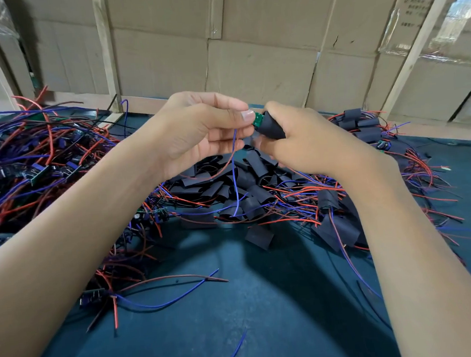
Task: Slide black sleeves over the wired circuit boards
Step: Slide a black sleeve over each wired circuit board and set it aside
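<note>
Forearms fill the head view from 7 and 5 o'clock, meeting above the green mat point(239, 319) just over centre. At 12 o'clock from the loose sleeve pile point(229, 184), the left hand point(196, 130) pinches the small green circuit board point(258, 119) and its blue wire point(235, 172), while the right hand point(304, 142) grips a black sleeve point(271, 126) whose mouth touches the board. Board and sleeve lie on one left-right axis, so I judge the sleeve must slide toward 9 o'clock; the right hand is nearer it.

circuit board point(258, 119) mostly hidden inside sleeve point(271, 127)
</note>
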